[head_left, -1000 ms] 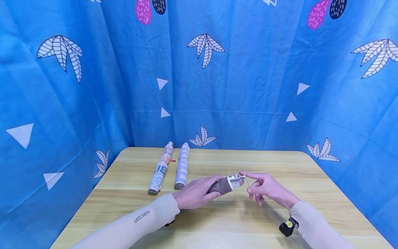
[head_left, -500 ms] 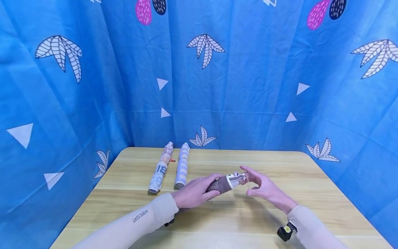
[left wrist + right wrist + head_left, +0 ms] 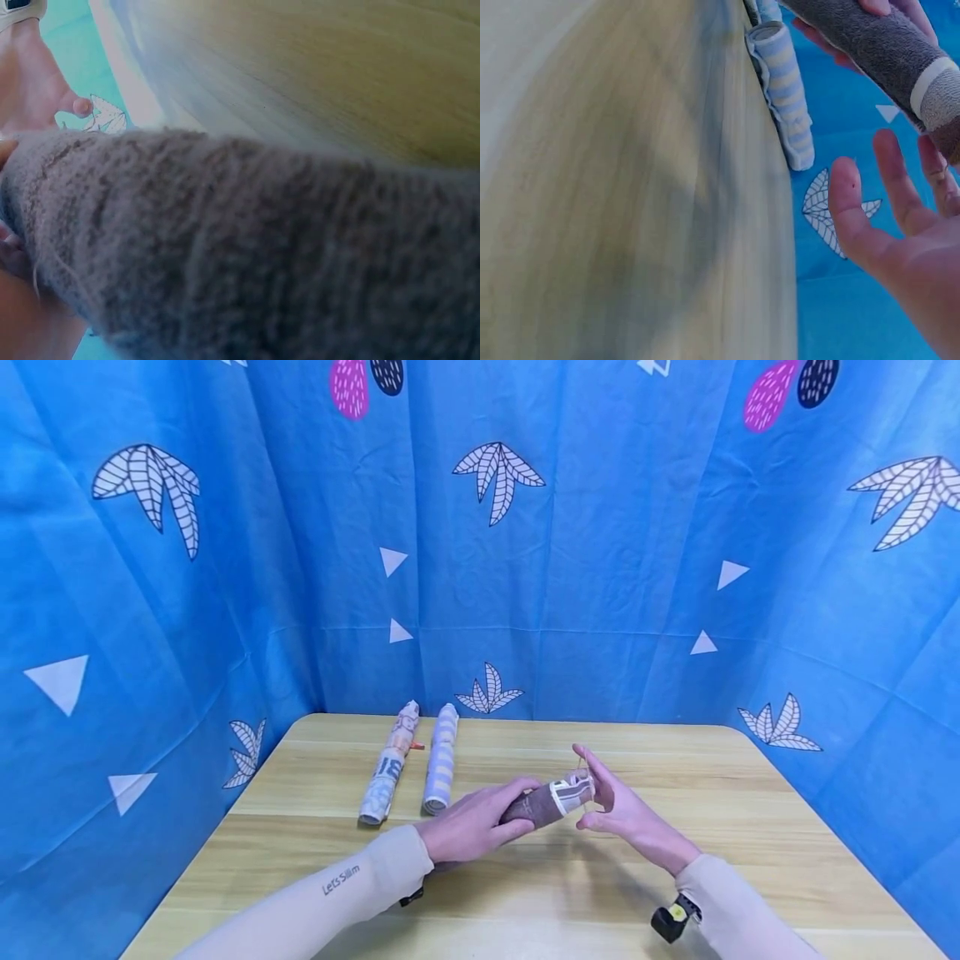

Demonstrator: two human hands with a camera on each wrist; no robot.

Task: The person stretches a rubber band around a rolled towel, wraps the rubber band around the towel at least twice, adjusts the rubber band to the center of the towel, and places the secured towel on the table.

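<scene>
My left hand [image 3: 476, 825] grips a rolled brown-grey towel [image 3: 534, 807] above the table, its white-banded end tilted up to the right. In the left wrist view the fuzzy towel roll [image 3: 247, 247] fills the lower half. My right hand [image 3: 633, 814] is at the roll's far end with thumb and fingers spread apart. A thin rubber band [image 3: 585, 808] is stretched across those fingers, around or just beside the towel's tip; I cannot tell which. The right wrist view shows the spread right hand [image 3: 907, 247] under the towel's end, where the band does not show clearly.
Two more rolled towels lie side by side at the back left of the wooden table [image 3: 637, 760]: a printed one [image 3: 387, 768] with a small orange tag, and a purple-and-cream striped one [image 3: 441, 760]. A blue patterned curtain [image 3: 615, 568] surrounds the table.
My right hand has moved left toward the towel's end and spread its thumb and fingers, stretching the rubber band wider. The left hand and towel have stayed nearly still.
</scene>
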